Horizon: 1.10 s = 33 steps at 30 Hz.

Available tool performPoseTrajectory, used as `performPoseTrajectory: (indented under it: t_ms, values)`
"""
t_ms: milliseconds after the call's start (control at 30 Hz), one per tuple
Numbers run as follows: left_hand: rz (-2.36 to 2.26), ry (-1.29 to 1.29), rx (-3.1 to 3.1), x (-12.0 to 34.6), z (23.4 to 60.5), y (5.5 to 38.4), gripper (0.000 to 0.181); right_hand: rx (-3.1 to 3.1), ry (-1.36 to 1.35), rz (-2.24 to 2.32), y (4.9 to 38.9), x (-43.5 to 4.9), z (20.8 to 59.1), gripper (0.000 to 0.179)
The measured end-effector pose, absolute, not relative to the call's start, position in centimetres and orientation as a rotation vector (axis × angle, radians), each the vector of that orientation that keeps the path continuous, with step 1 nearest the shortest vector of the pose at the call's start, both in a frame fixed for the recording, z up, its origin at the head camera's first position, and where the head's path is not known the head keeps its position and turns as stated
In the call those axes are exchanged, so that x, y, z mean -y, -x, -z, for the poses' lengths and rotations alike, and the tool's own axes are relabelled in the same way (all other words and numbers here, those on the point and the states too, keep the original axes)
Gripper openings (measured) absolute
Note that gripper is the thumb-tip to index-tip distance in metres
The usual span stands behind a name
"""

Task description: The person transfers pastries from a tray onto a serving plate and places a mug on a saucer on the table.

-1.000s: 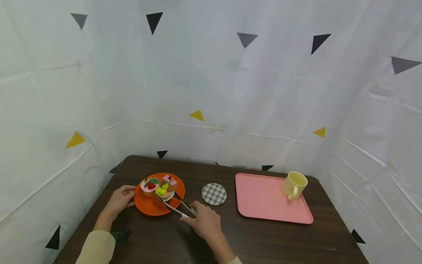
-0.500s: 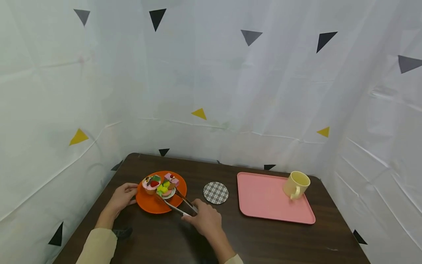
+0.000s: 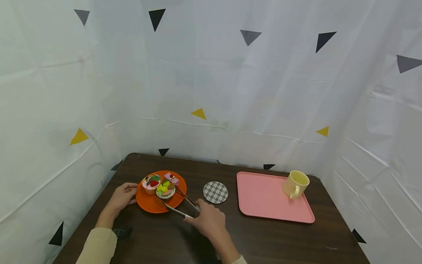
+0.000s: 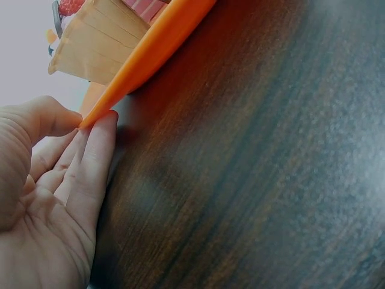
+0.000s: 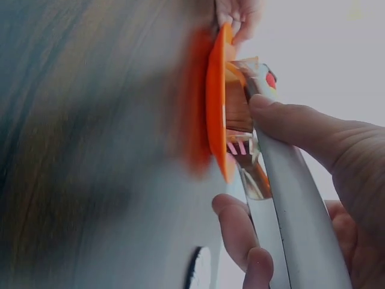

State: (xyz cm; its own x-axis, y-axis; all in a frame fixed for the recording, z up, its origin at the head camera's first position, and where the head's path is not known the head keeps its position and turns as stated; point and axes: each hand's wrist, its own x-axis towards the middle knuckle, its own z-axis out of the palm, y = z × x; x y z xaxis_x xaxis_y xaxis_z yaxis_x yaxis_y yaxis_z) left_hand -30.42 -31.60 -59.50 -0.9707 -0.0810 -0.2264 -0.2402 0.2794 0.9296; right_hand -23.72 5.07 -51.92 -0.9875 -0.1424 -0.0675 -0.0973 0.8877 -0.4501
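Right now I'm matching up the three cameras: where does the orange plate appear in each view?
Head: the orange plate is left of centre, in the lower half.
Left wrist: upper left, the plate slanting up to the top edge.
Right wrist: upper middle, the plate edge-on, nearly vertical.
Shared landmark: the left hand at its rim.

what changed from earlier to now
The metal tongs have opened wider beside the yellow-topped tart, seemingly letting it go, and the right hand gripping them has shifted slightly right. The left hand still pinches the orange plate; yellow mug, tray, coaster stayed.
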Motion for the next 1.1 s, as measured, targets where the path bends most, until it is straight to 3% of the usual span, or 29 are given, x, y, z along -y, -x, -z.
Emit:
performPoseTrajectory:
  t_ms: [367,767,1100]
  values:
    - [-1.773,0.324,-2.399,31.7,59.4,30.0,0.051,-2.935,0.204,0.708,22.7,-6.9,51.5,0.070]
    - [-1.765,0.310,-2.414,31.6,59.2,30.2,0.052,-2.905,0.275,0.825,21.7,-12.0,51.1,0.068]
    - [-1.746,0.311,-2.422,31.3,59.0,30.1,0.052,-2.986,0.118,0.835,21.3,-16.7,50.5,0.074]
